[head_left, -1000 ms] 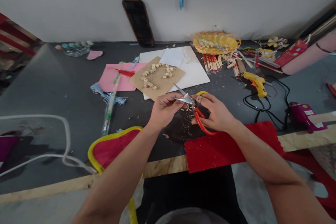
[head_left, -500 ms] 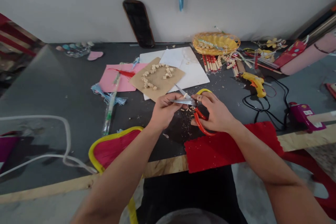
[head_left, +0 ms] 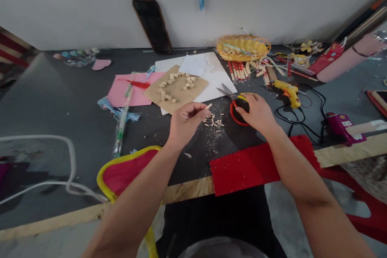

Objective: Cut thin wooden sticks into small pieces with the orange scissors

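Observation:
My left hand pinches a short pale wooden stick between thumb and fingertips. To its right, my right hand is closed on the handles of scissors with red and yellow grips; the slightly parted blades point up and left, over the edge of a white sheet. Small cut stick pieces and pale crumbs lie on the dark table between the hands. Behind my left hand, a brown card bears a curved row of small stick clusters.
A yellow basket stands at the back, with red-tipped sticks before it. On the right are a yellow glue gun and its black cord. Red cloth lies at the front edge. A phone leans on the wall.
My hands have moved apart. The scissors have left the stick at my left hand, moved right and back, and their blades are closer together. The view has shifted slightly.

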Available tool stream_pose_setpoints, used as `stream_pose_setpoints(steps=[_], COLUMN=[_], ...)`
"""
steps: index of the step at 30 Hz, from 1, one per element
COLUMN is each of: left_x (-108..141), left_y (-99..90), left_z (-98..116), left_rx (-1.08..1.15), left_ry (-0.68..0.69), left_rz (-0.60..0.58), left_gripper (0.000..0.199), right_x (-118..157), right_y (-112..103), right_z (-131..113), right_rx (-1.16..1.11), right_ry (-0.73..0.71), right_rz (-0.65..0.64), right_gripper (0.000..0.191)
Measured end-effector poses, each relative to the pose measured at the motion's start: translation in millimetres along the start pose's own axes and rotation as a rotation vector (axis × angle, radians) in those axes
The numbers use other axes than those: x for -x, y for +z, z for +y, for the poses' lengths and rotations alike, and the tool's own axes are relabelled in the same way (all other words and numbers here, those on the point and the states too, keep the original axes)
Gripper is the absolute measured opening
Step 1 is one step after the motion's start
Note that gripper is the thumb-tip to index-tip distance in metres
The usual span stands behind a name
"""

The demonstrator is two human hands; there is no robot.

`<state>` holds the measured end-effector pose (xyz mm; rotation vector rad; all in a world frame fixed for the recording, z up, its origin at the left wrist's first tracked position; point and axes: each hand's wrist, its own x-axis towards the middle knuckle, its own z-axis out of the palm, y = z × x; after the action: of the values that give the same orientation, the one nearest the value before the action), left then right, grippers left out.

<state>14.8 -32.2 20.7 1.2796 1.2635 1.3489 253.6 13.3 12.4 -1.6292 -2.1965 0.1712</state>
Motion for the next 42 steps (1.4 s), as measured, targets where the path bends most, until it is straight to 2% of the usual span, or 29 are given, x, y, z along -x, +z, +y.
stream_pose_setpoints(steps=[3,5,7,10,13,18,20,24,27,29,31,36,42], left_x=[2,3,4,6,7,7,7,8,7,5,3,1,1], left_y=[0.0,0.6,1.6,3.4,4.6,6.5,7.8,10.0,10.3,9.9,9.1,6.4,6.2], left_z=[1,1,1,1,2,2,3,8,11,11,10,5,7], left_rx=[-0.194,-0.304,-0.378,-0.437,-0.418,-0.189,-0.085,0.107,0.227,0.287,0.307,0.295,0.297], left_ry=[0.076,0.159,0.241,0.308,0.282,0.112,0.087,-0.016,-0.116,-0.150,-0.165,-0.197,-0.180], left_rz=[-0.036,-0.093,-0.158,-0.220,-0.229,-0.241,-0.258,-0.231,-0.204,-0.183,-0.154,-0.134,-0.120], left_gripper=[0.012,0.009,0.008,0.010,0.010,0.014,0.016,0.017,0.016,0.016,0.016,0.022,0.019], right_x=[1,5,10,18,22,24,24,19,12,9,7,2,-2], right_y=[-6,-10,-11,-7,-3,0,-1,-3,-6,-5,0,12,7], right_z=[-5,-15,-27,-42,-49,-53,-53,-44,-28,-15,-4,11,10], right_rx=[-0.050,-0.223,-0.431,-0.577,-0.631,-0.694,-0.657,-0.411,-0.210,-0.054,0.037,0.089,0.033], right_ry=[-0.075,-0.145,-0.199,-0.238,-0.260,-0.319,-0.338,-0.347,-0.242,-0.153,-0.116,-0.105,-0.007], right_rz=[0.102,0.131,0.049,-0.101,-0.142,-0.078,-0.072,-0.056,0.054,0.081,0.051,-0.005,-0.037], right_gripper=[0.026,0.025,0.025,0.024,0.021,0.019,0.021,0.027,0.020,0.028,0.041,0.045,0.041])
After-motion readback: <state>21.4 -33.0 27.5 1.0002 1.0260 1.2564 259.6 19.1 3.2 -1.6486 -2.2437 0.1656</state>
